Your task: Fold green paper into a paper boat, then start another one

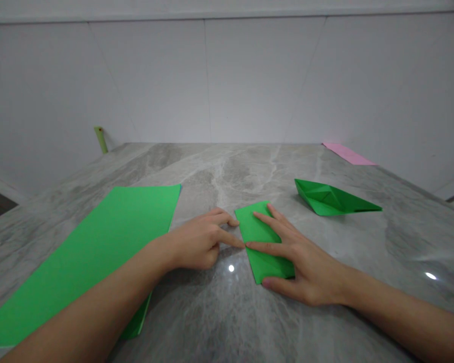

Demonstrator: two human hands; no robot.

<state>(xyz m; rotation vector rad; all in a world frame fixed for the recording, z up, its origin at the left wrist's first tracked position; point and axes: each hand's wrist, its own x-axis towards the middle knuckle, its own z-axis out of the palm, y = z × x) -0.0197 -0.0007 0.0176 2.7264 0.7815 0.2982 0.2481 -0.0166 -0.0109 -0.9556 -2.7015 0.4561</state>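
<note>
A small folded piece of green paper (263,229) lies flat on the grey marbled table in front of me. My right hand (293,249) rests over its right part, fingers spread and pressing on it, hiding some of that side. Coming from the left, my left hand (208,237) has two fingers stretched out to the paper's left edge, while the others are bent under the palm. One of those fingertips meets the tip of a right finger at that edge. Behind my right hand stands a folded green paper boat (333,198), touched by neither hand.
Large green paper sheets (109,232) lie at the left, partly under my left forearm. Pink paper (350,154) lies at the far right edge of the table (227,171). A light green strip-like object (101,139) is at the far left, by the white wall.
</note>
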